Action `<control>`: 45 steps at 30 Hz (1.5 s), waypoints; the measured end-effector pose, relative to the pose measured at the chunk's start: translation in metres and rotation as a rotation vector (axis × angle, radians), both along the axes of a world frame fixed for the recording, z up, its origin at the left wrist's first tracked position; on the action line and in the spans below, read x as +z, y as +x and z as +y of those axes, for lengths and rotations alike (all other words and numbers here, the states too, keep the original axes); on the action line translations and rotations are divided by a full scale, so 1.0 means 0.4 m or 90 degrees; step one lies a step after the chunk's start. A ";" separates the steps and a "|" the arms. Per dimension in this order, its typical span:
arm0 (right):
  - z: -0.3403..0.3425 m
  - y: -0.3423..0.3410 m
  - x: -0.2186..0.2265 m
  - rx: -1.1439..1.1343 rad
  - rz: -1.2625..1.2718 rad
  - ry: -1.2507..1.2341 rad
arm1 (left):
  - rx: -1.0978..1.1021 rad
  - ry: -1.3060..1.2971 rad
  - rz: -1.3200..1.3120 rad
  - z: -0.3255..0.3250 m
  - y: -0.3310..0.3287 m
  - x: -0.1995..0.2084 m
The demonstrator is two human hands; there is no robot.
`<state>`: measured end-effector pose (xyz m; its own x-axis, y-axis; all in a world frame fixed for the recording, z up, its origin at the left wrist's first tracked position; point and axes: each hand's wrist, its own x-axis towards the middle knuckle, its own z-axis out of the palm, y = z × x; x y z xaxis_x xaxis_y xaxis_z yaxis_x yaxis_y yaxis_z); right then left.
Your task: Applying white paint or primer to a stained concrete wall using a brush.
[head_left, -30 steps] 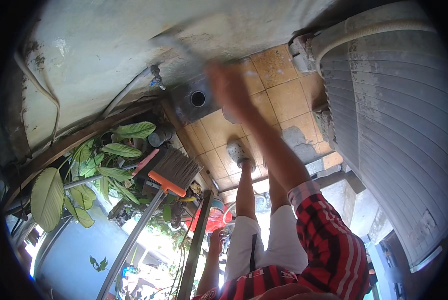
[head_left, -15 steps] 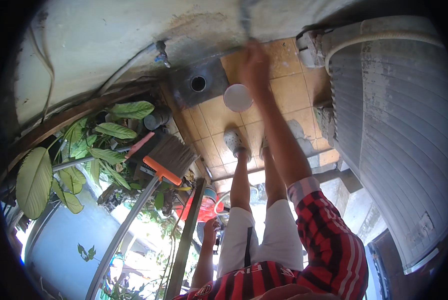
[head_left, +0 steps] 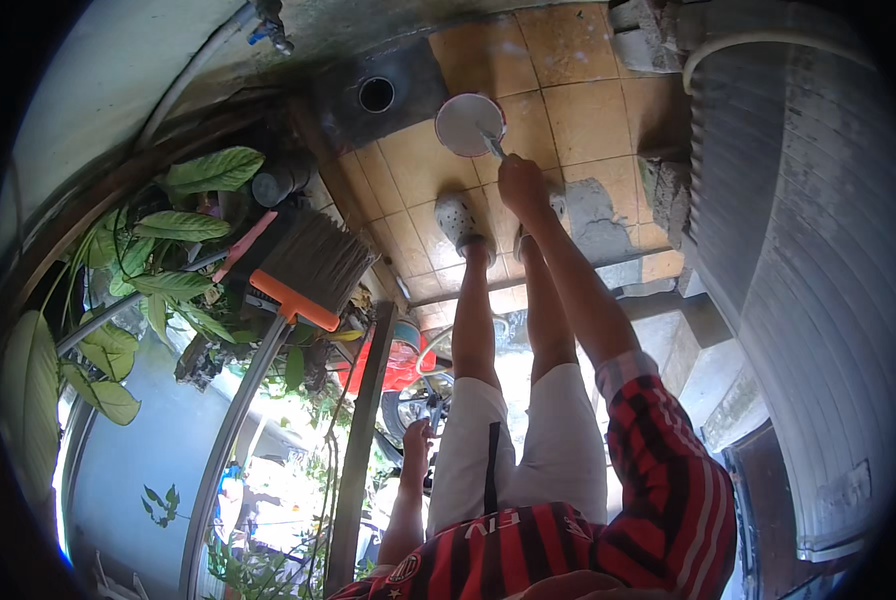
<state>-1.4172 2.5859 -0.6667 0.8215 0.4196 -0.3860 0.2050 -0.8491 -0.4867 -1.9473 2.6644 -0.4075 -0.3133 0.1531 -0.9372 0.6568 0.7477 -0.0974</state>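
Observation:
My right hand [head_left: 523, 185] reaches out over the orange floor tiles [head_left: 588, 120] and is closed around the thin handle of a round white dipper [head_left: 468, 122], which hangs just above the tiles near my grey shoes [head_left: 458, 220]. My left hand [head_left: 418, 438] hangs low beside my white shorts, close to a dark metal post [head_left: 360, 440]. It is small and backlit, so its fingers are hard to read. I see nothing in it.
A round floor drain [head_left: 376, 94] sits in a grey patch beyond the dipper. A broom with an orange head [head_left: 303, 275] leans by leafy plants [head_left: 178, 230] at left. A corrugated grey shutter [head_left: 798, 260] fills the right side. A tap [head_left: 273, 30] is on the wall.
My right arm has swung down from the wall toward the floor tiles, and the white dipper it holds has come into clear view. The view has tilted further down.

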 end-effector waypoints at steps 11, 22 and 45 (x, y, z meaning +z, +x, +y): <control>0.150 0.022 -0.491 0.085 -0.074 -0.253 | -0.032 -0.001 0.007 -0.050 -0.062 0.017; 0.039 0.128 -0.545 0.424 -0.005 -0.099 | 0.029 -0.025 0.040 -0.084 -0.083 -0.037; -0.209 -0.060 -0.356 -0.128 0.097 0.197 | -0.208 0.052 -0.201 0.135 0.317 -0.349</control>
